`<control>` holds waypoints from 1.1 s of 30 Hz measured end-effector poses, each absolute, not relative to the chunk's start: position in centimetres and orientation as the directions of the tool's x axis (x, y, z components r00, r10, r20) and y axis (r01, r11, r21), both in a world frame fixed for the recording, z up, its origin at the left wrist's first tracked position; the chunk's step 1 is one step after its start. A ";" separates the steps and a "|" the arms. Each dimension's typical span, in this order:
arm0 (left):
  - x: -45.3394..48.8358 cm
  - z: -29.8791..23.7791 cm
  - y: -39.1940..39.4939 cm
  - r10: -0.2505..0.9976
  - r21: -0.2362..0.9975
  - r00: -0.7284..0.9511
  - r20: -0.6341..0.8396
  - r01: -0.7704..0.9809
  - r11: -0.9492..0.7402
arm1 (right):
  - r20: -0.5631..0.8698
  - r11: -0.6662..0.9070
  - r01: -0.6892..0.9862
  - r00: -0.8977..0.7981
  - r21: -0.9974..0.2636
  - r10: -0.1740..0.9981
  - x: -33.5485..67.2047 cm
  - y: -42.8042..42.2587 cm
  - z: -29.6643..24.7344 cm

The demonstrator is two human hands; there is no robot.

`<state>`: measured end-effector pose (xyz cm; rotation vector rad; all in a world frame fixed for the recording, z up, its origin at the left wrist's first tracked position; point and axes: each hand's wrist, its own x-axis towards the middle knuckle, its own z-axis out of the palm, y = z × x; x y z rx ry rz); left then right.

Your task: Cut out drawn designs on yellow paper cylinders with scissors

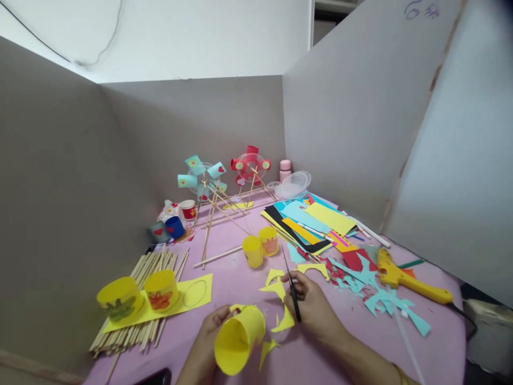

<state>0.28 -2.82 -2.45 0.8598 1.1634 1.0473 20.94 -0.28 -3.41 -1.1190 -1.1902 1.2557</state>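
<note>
Holds one yellow cylinder [241, 342] in the curled left hand [211, 330], one black-handled tool [295, 303] in the pinching right hand [311, 305], above the surface [228, 286] — with four more cylinders [253, 252] around, purple "6" [412, 12] on the panel [348, 117].

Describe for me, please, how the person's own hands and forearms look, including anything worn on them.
The left hand and the right hand are both gloveless, with no watch visible. The left forearm shows no sleeve within the picture. The right forearm is bare up to a yellowish band, perhaps a sleeve edge, at the bottom of the view.
</note>
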 end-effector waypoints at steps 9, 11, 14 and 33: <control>0.4 -3.6 -3.0 0.946 0.939 0.133 -0.295 -0.146 0.313 | 0.064 0.056 -0.090 -0.094 -0.994 0.993 21.6 -0.3 -2.7; 0.7 -3.7 -3.1 0.940 0.940 0.166 -0.299 -0.119 0.320 | 0.013 -0.017 -0.130 -0.226 -0.991 0.974 20.6 -0.8 -2.8; 1.4 -3.6 -3.3 0.931 0.940 0.197 -0.309 -0.087 0.331 | -0.050 -0.118 -0.173 -0.352 -0.978 0.935 19.8 -1.3 -2.9; 4.1 -2.7 -4.5 0.943 0.915 0.132 -0.306 -0.233 0.330 | -0.125 -0.172 -0.423 -0.138 -0.889 0.983 20.7 -0.6 -3.5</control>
